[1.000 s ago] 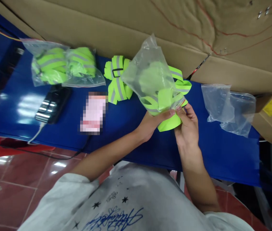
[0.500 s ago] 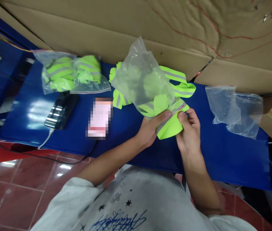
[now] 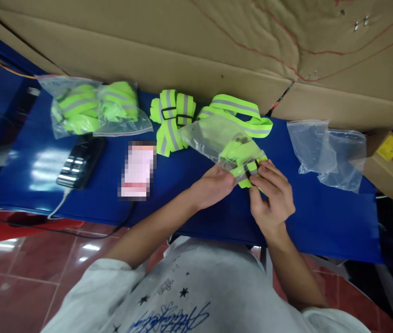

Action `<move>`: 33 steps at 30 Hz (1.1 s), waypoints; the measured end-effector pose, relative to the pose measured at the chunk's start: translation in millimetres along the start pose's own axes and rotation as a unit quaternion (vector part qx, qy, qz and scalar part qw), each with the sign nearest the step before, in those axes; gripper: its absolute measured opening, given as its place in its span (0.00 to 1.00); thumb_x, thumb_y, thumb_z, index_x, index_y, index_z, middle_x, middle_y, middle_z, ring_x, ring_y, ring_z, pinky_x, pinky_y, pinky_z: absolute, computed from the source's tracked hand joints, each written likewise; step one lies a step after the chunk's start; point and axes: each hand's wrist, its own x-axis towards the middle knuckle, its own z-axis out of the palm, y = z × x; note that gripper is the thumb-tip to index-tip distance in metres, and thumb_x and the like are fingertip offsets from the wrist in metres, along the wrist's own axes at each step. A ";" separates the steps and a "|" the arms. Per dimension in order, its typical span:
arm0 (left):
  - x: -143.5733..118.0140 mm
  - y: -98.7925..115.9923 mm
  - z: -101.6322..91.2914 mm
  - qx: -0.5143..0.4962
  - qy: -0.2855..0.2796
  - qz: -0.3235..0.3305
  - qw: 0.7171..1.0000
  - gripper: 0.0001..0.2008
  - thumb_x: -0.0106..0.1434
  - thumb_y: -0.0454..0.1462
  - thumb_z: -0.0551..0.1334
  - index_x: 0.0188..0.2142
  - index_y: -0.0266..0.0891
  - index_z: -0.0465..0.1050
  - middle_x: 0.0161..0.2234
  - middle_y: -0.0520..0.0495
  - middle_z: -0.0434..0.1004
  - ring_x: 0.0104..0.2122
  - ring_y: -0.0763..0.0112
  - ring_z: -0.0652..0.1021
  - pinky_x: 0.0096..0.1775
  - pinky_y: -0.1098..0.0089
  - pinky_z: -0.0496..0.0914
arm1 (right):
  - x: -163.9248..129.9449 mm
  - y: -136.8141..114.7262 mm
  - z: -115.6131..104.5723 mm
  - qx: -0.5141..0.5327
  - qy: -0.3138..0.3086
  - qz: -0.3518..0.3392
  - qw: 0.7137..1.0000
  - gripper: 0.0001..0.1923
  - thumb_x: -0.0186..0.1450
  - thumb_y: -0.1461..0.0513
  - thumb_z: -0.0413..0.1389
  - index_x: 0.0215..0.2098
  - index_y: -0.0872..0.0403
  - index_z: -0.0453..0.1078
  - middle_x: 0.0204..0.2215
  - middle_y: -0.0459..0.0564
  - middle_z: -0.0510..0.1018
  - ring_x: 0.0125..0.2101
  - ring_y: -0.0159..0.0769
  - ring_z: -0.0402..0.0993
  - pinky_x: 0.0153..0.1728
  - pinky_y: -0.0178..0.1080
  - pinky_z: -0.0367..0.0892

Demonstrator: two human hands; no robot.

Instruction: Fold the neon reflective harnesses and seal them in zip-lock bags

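A clear plastic bag (image 3: 205, 134) is partly filled with a folded neon-yellow reflective strap (image 3: 252, 167) that has grey stripes and black buckles. My left hand (image 3: 214, 187) is closed on the bag near its mouth, its fingertips partly hidden. At the right end, my right hand (image 3: 273, 194) has thumb and bent fingers around the strap by a buckle. Behind the bag lie a looped reflective strap (image 3: 258, 129) and, to its left, a folded bundle of straps (image 3: 170, 122) with black buckles.
Two filled bags (image 3: 95, 108) lie at the back left, near a black power bank (image 3: 80, 162) with a white cable. A phone (image 3: 138, 170) with a blurred screen rests on the blue table (image 3: 338, 231). Flat clear bags (image 3: 342, 157) and a cardboard box (image 3: 387, 166) are at right.
The bag has tipped down from its raised position, uncovering the straps behind it. My right hand has turned over the strap, and a black buckle now shows at the bag's mouth.
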 end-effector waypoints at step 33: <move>0.9 -6.3 2.3 -0.025 0.173 0.023 0.984 0.30 0.44 0.34 0.83 0.48 0.42 0.81 0.47 0.49 0.88 0.50 0.57 0.86 0.55 0.60 0.78 | -2.3 12.6 5.2 0.160 0.094 0.330 0.925 0.21 0.62 0.53 0.74 0.48 0.46 0.72 0.43 0.45 0.80 0.43 0.34 0.80 0.46 0.39 0.76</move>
